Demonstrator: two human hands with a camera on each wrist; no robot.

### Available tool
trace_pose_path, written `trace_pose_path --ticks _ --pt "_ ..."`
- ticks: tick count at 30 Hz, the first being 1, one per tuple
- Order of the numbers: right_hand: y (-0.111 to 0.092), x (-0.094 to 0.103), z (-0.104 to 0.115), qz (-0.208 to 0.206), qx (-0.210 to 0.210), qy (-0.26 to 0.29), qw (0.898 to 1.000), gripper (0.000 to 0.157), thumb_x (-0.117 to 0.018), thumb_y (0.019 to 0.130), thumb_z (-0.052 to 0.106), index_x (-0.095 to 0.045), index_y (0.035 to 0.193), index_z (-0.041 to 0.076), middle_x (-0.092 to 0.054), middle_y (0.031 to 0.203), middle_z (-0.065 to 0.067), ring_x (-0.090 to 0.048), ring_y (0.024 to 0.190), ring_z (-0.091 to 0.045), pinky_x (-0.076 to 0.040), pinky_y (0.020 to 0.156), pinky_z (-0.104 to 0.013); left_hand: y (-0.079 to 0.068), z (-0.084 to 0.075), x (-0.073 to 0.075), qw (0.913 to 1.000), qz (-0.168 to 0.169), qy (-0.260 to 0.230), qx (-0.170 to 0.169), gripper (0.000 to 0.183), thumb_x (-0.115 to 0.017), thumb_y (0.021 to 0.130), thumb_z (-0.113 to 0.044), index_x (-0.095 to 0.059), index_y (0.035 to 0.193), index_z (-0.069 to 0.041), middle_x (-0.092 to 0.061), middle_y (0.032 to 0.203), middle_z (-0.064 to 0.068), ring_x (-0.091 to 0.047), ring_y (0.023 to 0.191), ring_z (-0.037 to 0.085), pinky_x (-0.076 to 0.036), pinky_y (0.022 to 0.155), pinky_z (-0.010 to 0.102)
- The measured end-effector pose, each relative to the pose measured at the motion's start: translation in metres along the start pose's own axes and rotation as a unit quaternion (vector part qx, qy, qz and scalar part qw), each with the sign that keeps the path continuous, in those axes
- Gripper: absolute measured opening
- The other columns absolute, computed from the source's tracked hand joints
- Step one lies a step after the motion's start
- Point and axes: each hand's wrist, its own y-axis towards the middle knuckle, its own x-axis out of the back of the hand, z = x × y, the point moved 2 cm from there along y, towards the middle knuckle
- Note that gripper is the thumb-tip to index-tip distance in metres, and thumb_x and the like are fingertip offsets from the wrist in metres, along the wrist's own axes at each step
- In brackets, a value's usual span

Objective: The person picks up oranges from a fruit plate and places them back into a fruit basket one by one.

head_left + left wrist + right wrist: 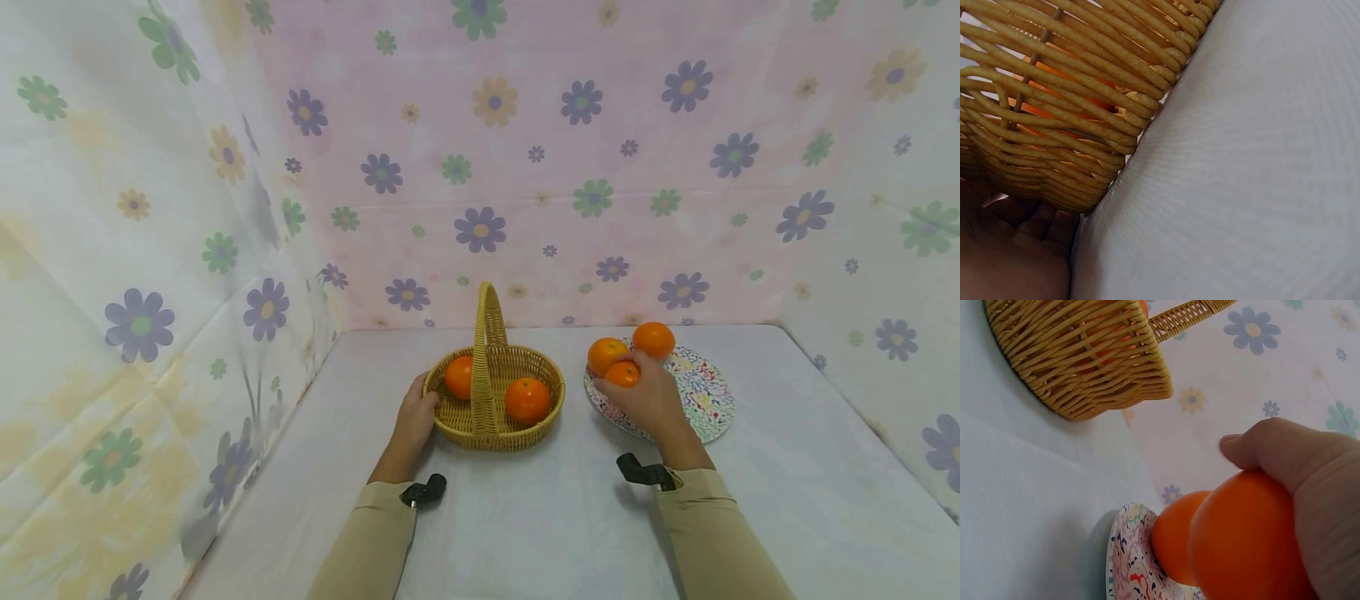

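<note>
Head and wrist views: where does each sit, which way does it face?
Head: on the person's head, looking forward and down; sleeves, left grip and right grip show.
Left wrist: worn there, facing the basket; part of left grip shows.
Right wrist: worn there, facing the held orange, plate and basket; right grip shows.
Head and right wrist share the plate.

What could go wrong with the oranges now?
The orange in the right hand's grip, the front orange, is round and smooth, so it might slip and roll.

The left orange and back orange are close by; a bump could send one off the plate.

If the front orange goes to the basket, it might knock the tall handle.
</note>
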Motion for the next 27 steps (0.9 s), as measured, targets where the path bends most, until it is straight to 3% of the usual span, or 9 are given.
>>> trace_pose_path --ticks 10,17,27 --pt "-0.004 0.001 0.014 -0.045 0.041 0.027 0.998 0.077 -0.079 0.084 0.054 -0.05 0.143 0.014 -0.055 0.137 -0.014 -0.057 0.116 -0.036 -0.056 0.096 -0.057 -0.001 0.0 0.0 1.0 -0.002 0.003 -0.003 0.064 -0.047 0.09 -0.014 -0.045 0.154 -0.012 -0.045 0.16 0.01 -0.037 0.152 0.031 -0.028 0.125 0.055" --pt "-0.006 -0.004 0.026 -0.038 0.084 0.038 0.995 0.08 -0.086 0.079 0.047 -0.049 0.142 0.014 -0.051 0.136 -0.013 -0.055 0.117 -0.035 -0.055 0.097 -0.057 0.0 0.001 0.001 1.0 -0.005 0.001 -0.001 0.064 -0.047 0.089 -0.015 -0.045 0.153 -0.012 -0.045 0.16 0.01 -0.037 0.152 0.031 -0.027 0.125 0.055" --pt "-0.009 -0.01 0.033 -0.02 0.075 0.053 0.996 0.083 -0.084 0.082 0.036 -0.04 0.148 0.013 -0.05 0.138 -0.012 -0.055 0.12 -0.034 -0.053 0.104 -0.057 0.0 0.0 0.0 0.9999 -0.009 0.004 0.003 0.064 -0.047 0.089 -0.014 -0.046 0.153 -0.01 -0.045 0.16 0.012 -0.037 0.151 0.033 -0.028 0.124 0.056"
